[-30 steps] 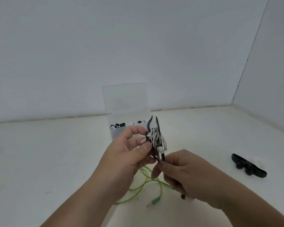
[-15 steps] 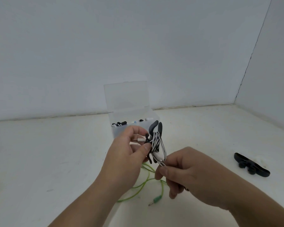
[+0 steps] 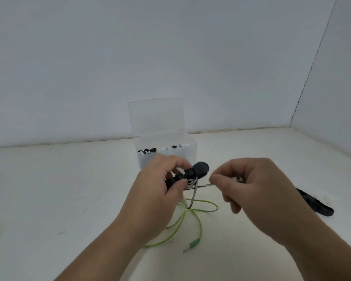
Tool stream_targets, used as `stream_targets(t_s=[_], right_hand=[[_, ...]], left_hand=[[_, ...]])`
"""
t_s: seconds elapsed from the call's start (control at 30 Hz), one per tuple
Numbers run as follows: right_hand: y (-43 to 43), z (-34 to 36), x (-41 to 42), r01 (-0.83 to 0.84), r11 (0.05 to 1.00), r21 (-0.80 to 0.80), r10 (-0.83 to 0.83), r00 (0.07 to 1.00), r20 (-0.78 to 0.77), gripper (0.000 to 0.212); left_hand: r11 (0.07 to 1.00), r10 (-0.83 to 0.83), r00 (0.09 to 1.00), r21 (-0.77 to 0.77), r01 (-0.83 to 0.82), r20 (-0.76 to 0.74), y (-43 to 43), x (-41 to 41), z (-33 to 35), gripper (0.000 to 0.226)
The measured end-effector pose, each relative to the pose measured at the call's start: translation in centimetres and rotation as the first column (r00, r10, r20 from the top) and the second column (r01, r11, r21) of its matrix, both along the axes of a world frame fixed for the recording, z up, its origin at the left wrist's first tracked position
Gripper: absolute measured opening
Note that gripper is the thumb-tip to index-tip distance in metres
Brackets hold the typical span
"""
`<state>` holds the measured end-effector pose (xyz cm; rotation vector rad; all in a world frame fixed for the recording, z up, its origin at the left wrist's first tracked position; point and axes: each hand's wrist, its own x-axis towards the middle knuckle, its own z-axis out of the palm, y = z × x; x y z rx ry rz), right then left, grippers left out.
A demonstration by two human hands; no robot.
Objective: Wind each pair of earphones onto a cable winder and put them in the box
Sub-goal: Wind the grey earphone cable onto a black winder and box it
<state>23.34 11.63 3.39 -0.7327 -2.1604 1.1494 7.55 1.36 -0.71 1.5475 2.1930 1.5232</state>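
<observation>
Both midair: L hand (image 3: 156,192) grips winder (image 3: 200,169), R hand (image 3: 251,191) pinches cable (image 3: 202,186)

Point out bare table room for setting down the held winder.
Widest bare patch: table left of the box and left hand. Another lies between box and spare winder, behind the right hand. Crowded: in front of the box, over the green earphones.

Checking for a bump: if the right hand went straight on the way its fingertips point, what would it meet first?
Probably the black winder held by the left hand: the right hand, pinching the striped cable, points left at it. Depth from one view is uncertain.
</observation>
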Motion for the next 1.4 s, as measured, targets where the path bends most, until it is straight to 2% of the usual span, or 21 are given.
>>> stream_targets(t_s=[0.17,0.37,0.47,0.63,0.93,1.03,1.1,1.23,1.4], right_hand=[[0.8,-0.3,0.0,0.103,0.994,0.022,-0.101,0.993,-0.064,0.019],[1.4,-0.6,0.0,0.141,0.990,-0.028,-0.142,0.988,-0.065,0.016],[1.5,-0.6,-0.1,0.151,0.988,-0.030,-0.153,0.986,-0.062,0.015],[1.7,-0.8,-0.2,0.146,0.989,-0.028,-0.147,0.988,-0.046,0.014],[2.4,-1.4,-0.2,0.096,0.974,-0.205,-0.109,0.992,-0.057,0.021],[2.7,-1.4,-0.1,0.073,0.958,-0.278,-0.085,0.996,-0.031,0.020],[2.7,-1.5,0.0,0.058,0.955,-0.290,-0.062,0.998,-0.004,0.017],[2.5,-1.7,-0.2,0.030,0.984,-0.175,-0.021,0.998,0.053,0.013],[1.9,-1.9,-0.5,-0.040,0.998,-0.040,0.043,0.996,0.076,0.021]], left_hand=[[0.989,-0.137,0.989,-0.045,0.139,0.048,0.1,0.7,-0.3,0.037],[0.986,-0.169,0.963,0.033,0.166,0.210,0.2,0.4,-0.4,0.037],[0.981,-0.193,0.952,0.058,0.184,0.236,0.2,0.6,-0.3,0.039],[0.983,-0.156,0.944,0.142,0.119,0.292,0.3,0.4,-0.3,0.040],[0.971,-0.215,0.920,0.177,0.164,0.329,0.2,0.7,0.2,0.043],[0.965,-0.255,0.922,0.130,0.226,0.291,-0.1,0.8,0.5,0.043],[0.965,-0.261,0.942,0.046,0.257,0.213,-0.3,1.1,0.7,0.048],[0.961,-0.263,0.964,-0.081,0.264,0.027,-0.5,1.9,0.9,0.053],[0.967,-0.250,0.963,-0.079,0.243,-0.096,-0.2,2.9,0.8,0.043]])
